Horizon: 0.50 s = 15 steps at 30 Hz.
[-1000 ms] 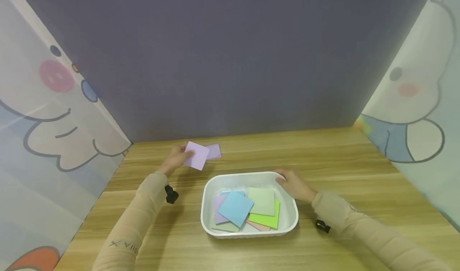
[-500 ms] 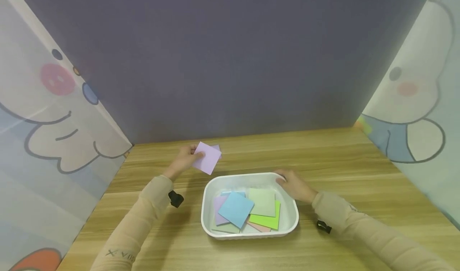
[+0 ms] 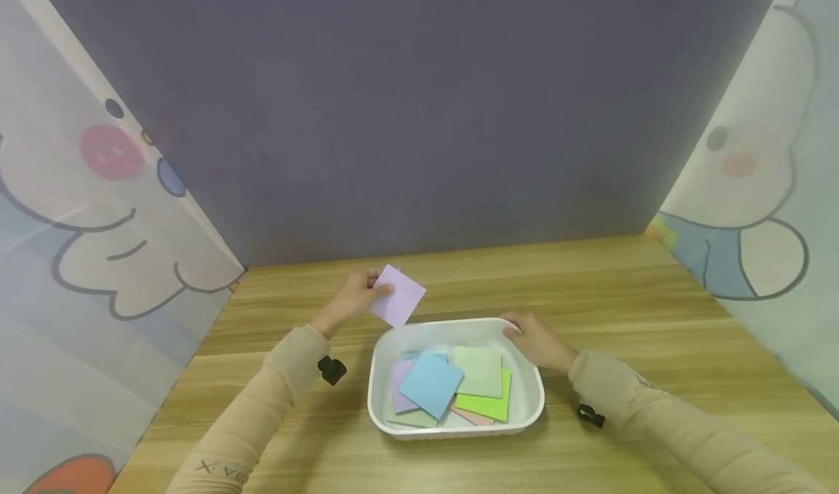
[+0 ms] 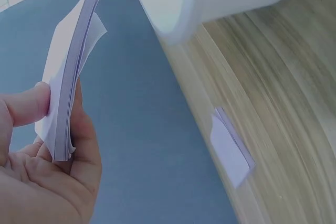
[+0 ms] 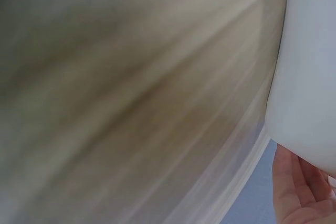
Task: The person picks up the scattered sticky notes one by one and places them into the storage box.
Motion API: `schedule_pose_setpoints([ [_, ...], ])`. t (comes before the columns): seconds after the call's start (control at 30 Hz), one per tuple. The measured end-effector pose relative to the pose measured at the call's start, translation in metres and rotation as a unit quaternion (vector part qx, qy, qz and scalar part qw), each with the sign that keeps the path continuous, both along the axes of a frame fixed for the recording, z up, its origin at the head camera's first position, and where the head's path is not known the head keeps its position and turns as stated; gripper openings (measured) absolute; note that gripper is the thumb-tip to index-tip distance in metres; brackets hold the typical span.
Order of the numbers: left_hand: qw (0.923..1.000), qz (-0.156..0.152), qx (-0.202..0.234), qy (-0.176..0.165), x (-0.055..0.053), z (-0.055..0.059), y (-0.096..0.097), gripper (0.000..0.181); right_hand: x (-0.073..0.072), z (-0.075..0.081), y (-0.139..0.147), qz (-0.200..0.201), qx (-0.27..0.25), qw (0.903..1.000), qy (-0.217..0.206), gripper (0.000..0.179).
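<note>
My left hand (image 3: 357, 295) pinches a lilac sticky-note pad (image 3: 400, 299) between thumb and fingers, just beyond the back left rim of a white plastic basin (image 3: 372, 377). In the left wrist view, the held pad (image 4: 65, 77) shows its edge, with a few sheets splayed. My right hand (image 3: 539, 341) grips the basin's back right corner, fingers over the rim. Inside the basin lie several pads: a blue one (image 3: 430, 385) on top, a pale green one (image 3: 478, 371), a bright green one (image 3: 488, 405), and a purple one (image 3: 403, 396) partly covered.
A second lilac pad (image 4: 231, 150) lies on the wooden table (image 3: 590, 283), almost hidden behind the held one in the head view. A dark panel (image 3: 419, 115) stands along the table's back edge. Printed cartoon sheets (image 3: 98, 224) flank both sides.
My left hand has carried the lilac pad right and slightly nearer, up to the basin's back left rim. The right hand and basin have stayed in place.
</note>
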State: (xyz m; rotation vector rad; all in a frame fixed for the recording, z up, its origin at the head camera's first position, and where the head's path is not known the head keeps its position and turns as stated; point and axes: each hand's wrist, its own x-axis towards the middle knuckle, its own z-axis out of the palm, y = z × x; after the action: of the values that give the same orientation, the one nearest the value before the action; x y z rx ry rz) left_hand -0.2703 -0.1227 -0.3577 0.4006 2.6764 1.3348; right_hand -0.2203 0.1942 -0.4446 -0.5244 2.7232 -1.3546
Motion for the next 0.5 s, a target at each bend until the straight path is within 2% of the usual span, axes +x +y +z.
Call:
schedule_pose_setpoints([
  [0.13,1.0000,0.001,0.004,-0.006,0.003,0.002,0.003,0.030,-0.001,-0.001,-0.001,-0.002,0.000,1.0000,0.000,0.029],
  [0.4,0.9999,-0.011,0.001,0.010,0.011,0.011,0.011,0.029,-0.004,-0.001,-0.001,-0.009,0.004,0.9999,-0.007,0.030],
  [0.47,0.9999,-0.012,0.002,0.011,0.011,0.011,0.012,0.028,-0.004,-0.001,-0.001,-0.006,0.004,1.0000,-0.003,0.030],
  [0.5,0.9998,-0.012,0.002,0.013,0.009,0.007,0.012,0.027,-0.005,0.000,-0.001,-0.004,0.003,1.0000,-0.003,0.030],
])
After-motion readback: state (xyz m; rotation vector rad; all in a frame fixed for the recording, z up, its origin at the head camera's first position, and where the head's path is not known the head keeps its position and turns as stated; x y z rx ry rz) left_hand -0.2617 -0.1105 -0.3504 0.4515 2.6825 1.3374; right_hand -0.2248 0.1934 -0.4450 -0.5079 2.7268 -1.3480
